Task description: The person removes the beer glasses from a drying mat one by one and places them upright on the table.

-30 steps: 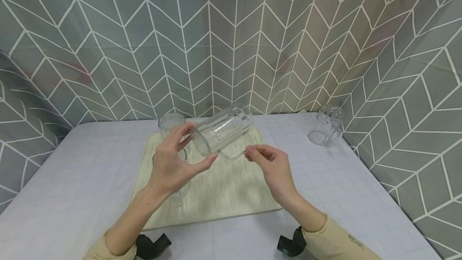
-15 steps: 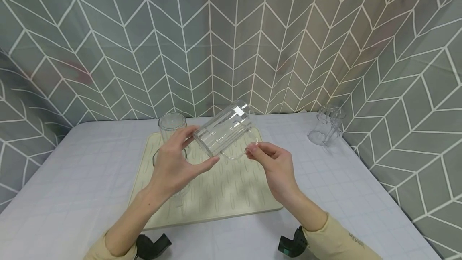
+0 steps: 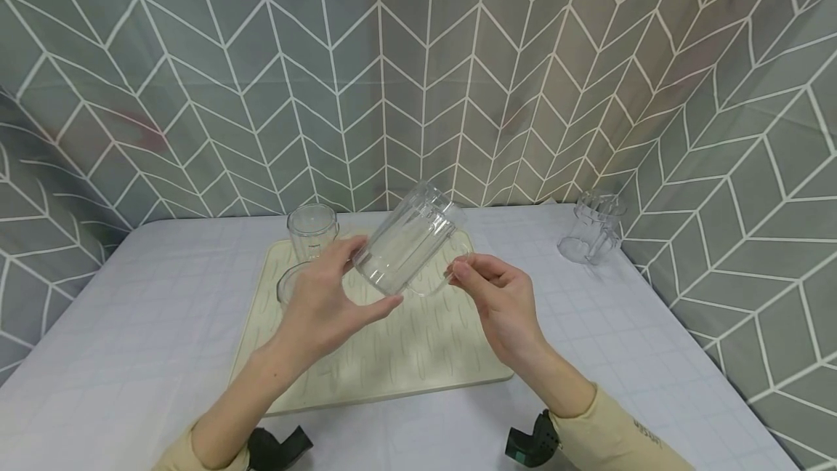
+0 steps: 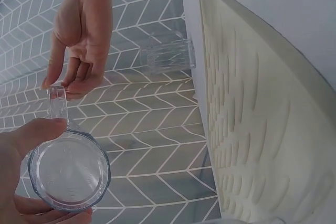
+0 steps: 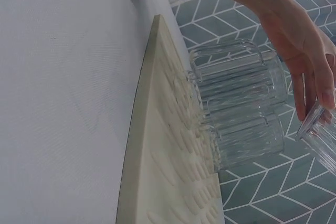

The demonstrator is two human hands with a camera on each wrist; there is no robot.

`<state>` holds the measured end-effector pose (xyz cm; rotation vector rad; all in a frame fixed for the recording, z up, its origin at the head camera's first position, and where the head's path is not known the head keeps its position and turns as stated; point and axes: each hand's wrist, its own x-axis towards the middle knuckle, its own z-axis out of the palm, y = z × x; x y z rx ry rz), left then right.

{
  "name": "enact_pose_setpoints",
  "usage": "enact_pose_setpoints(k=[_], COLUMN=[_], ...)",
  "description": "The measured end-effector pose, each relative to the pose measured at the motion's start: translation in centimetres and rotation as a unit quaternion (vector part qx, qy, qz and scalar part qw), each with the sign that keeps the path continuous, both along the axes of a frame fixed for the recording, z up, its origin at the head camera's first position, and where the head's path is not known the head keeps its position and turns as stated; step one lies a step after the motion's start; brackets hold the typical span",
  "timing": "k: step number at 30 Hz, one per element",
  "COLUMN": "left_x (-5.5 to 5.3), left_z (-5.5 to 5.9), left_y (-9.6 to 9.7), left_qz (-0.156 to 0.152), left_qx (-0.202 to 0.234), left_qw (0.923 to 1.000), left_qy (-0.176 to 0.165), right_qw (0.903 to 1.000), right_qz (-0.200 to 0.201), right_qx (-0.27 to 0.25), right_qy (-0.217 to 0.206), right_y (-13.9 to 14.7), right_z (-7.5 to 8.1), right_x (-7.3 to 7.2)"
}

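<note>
A clear glass mug (image 3: 408,242) is held tilted in the air above the cream ridged mat (image 3: 405,362). My left hand (image 3: 327,296) grips it around the base end, thumb on one side and fingers on the other. In the left wrist view the round base (image 4: 71,169) faces the camera. On the opposite side, my right hand (image 3: 500,296) pinches the mug's handle (image 3: 431,286) between thumb and fingers. Two more glass mugs stand on the mat's left part: the back one (image 3: 312,227) shows well, while my left hand partly hides the front one (image 3: 288,283).
Another clear glass mug (image 3: 591,227) stands at the table's far right corner. The white cloth-covered table (image 3: 150,325) reaches back to a grey patterned curtain (image 3: 405,78), which also rises along the right side.
The held mug has swung to a steeper tilt, its far end rising and its base lowering slightly. Both hands have shifted a little to the right and keep their hold.
</note>
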<state>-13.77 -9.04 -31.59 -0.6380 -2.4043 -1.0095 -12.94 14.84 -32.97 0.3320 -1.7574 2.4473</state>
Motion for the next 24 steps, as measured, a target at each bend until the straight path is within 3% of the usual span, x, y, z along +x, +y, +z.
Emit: enact_pose_setpoints(k=[14,24], left_x=[0.34,0.47], left_z=[-0.33,-0.17], left_y=[0.37,0.24], left_qz=[-0.001,-0.026], left_qx=[-0.023,-0.038], left_qw=[0.9993,0.9977], left_qy=[-0.030,-0.049], right_qw=[0.9973,0.9944], right_qz=[0.040,0.048], right_qx=[-0.023,-0.019], right_qy=[0.057,0.092], right_y=[0.41,0.37], right_z=[-0.09,0.03], right_x=[0.06,0.49])
